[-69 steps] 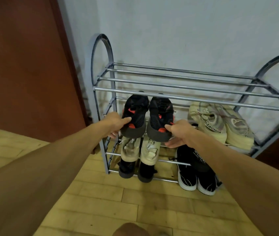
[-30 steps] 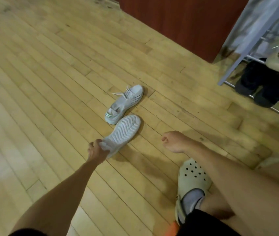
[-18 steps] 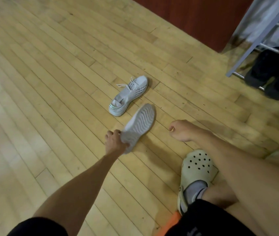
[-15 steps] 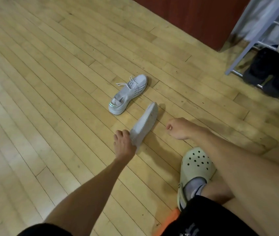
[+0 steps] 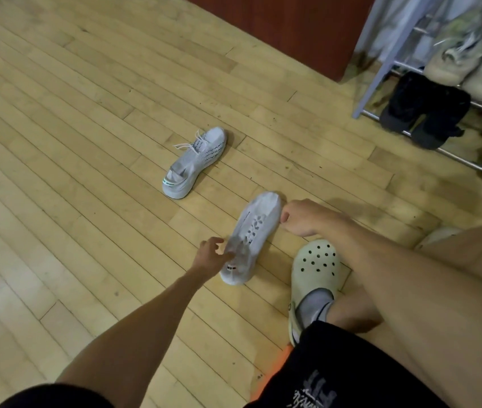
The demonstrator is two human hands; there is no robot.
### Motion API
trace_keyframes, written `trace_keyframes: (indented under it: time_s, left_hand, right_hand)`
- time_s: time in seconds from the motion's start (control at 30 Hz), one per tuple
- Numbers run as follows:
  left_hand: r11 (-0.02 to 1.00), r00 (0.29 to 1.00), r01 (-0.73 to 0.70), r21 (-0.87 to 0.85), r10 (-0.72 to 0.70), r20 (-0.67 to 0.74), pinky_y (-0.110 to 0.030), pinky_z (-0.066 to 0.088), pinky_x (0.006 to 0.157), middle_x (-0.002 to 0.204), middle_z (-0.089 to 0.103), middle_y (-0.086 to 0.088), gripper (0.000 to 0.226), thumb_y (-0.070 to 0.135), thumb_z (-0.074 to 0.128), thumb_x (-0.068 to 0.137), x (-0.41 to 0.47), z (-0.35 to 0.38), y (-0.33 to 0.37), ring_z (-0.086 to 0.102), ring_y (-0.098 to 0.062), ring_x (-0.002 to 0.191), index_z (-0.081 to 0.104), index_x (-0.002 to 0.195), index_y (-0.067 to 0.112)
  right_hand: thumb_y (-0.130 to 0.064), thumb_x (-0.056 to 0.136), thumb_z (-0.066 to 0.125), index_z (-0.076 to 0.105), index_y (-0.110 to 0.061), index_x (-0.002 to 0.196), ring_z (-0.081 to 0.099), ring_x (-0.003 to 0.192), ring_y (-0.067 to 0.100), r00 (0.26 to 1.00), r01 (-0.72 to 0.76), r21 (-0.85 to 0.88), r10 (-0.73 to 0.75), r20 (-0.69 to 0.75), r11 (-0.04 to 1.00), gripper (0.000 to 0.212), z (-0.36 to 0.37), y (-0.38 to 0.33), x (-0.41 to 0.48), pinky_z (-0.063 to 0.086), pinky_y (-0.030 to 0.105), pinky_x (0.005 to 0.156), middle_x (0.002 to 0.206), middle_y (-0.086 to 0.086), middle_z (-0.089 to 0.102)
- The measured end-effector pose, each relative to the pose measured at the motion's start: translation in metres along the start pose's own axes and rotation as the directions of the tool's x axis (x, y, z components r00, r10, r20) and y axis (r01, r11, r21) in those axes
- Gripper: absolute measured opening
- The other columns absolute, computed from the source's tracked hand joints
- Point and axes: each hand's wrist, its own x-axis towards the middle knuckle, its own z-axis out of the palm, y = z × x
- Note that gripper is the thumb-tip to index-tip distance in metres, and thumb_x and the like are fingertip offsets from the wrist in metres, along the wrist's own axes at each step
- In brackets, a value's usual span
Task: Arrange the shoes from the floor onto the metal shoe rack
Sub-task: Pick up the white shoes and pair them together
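White sneaker (image 5: 195, 163) (dark-flecked side), cream clog (image 5: 316, 269), tan floor (image 5: 57, 142).

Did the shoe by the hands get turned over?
Yes. The near shoe was sole up. Now it stands upright, its toe farther right of the other shoe and nearer the clog.
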Motion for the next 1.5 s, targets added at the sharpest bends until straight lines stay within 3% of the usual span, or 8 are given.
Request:
trace_keyframes:
  time_s: [0.27,0.4,0.5,0.7,1.0,1.13,1.3,1.5]
  left_hand:
    - [0.967,0.971,0.168,0.193,-0.196,0.140,-0.041,0.052,0.093,0.135,0.041,-0.012,0.077,0.019,0.079,0.072,0.003,0.022,0.011,0.049,-0.030,0.116,0.040,0.137,0.011]
    - [0.956,0.931,0.292,-0.011,-0.281,0.231,-0.041,0.057,0.087,0.135,0.046,-0.013,0.077,0.006,0.080,0.071,-0.004,0.020,0.023,0.054,-0.031,0.118,0.040,0.138,0.006]
    - [0.925,0.900,0.364,-0.112,-0.319,0.296,-0.042,0.056,0.088,0.136,0.049,-0.013,0.070,0.002,0.078,0.074,-0.011,0.017,0.033,0.051,-0.032,0.124,0.045,0.136,0.002]
    - [0.941,0.918,0.322,-0.101,-0.284,0.277,-0.041,0.060,0.073,0.086,0.069,-0.016,0.037,0.005,0.076,0.078,-0.022,0.001,0.064,0.067,-0.027,0.074,0.064,0.110,-0.009]
    - [0.912,0.973,-0.108,-0.395,0.179,0.146,-0.034,0.060,0.062,0.095,0.069,-0.011,0.033,0.003,0.071,0.079,-0.063,-0.074,0.191,0.065,-0.021,0.078,0.063,0.111,-0.001]
    - [0.868,0.922,-0.301,-0.395,0.370,0.112,-0.034,0.059,0.064,0.102,0.070,-0.013,0.036,0.003,0.071,0.078,-0.096,-0.083,0.267,0.067,-0.023,0.085,0.065,0.113,0.001]
    - [0.814,0.824,-0.502,-0.292,0.553,0.126,-0.038,0.060,0.069,0.096,0.070,-0.015,0.035,0.002,0.070,0.077,-0.151,-0.068,0.369,0.066,-0.026,0.081,0.067,0.111,0.000]
    - [0.742,0.684,-0.651,-0.158,0.664,0.303,-0.035,0.061,0.067,0.095,0.074,-0.009,0.029,0.007,0.075,0.078,-0.219,-0.021,0.472,0.072,-0.023,0.081,0.069,0.106,0.007]
  right_hand:
    - [-0.016,0.092,0.045,0.065,-0.012,0.106,0.060,0.086,0.024,1.000,-0.014,0.100,0.014,0.007,0.995,0.025,-0.005,0.013,0.012,0.044,0.030,0.071,0.103,0.008,0.066]
    - [-0.011,0.092,0.043,0.058,-0.012,0.081,0.054,0.083,0.028,1.000,-0.004,0.118,0.003,0.003,0.993,0.018,-0.012,0.016,0.010,0.042,0.030,0.067,0.086,0.008,0.058]
    - [-0.011,0.092,0.042,0.063,-0.009,0.101,0.059,0.096,0.029,1.000,-0.010,0.112,0.008,0.013,0.994,0.023,-0.016,0.017,0.005,0.046,0.034,0.079,0.102,0.009,0.062]
    - [-0.006,0.087,0.044,0.033,-0.018,0.062,0.039,0.055,0.018,1.000,-0.026,0.155,0.026,0.004,0.988,0.030,-0.019,0.003,-0.013,0.029,0.027,0.048,0.066,0.002,0.042]
    - [-0.045,0.088,0.060,0.057,-0.006,0.112,0.065,0.096,0.025,0.976,0.028,0.572,0.100,-0.191,0.820,0.045,-0.094,0.001,-0.070,0.058,0.038,0.086,0.102,0.008,0.059]
    - [-0.028,0.093,0.057,0.059,-0.009,0.118,0.067,0.094,0.023,0.926,0.199,0.603,0.053,-0.373,0.773,0.032,-0.150,0.027,-0.119,0.058,0.033,0.081,0.112,0.007,0.064]
    - [-0.012,0.090,0.062,0.064,-0.009,0.097,0.061,0.069,0.020,0.863,0.296,0.689,0.123,-0.490,0.661,0.008,-0.207,0.091,-0.193,0.056,0.026,0.058,0.077,0.004,0.062]
    - [-0.012,0.086,0.065,0.069,-0.008,0.112,0.065,0.079,0.018,0.784,0.410,0.778,0.251,-0.567,0.477,0.026,-0.223,0.188,-0.281,0.060,0.035,0.081,0.096,0.011,0.072]
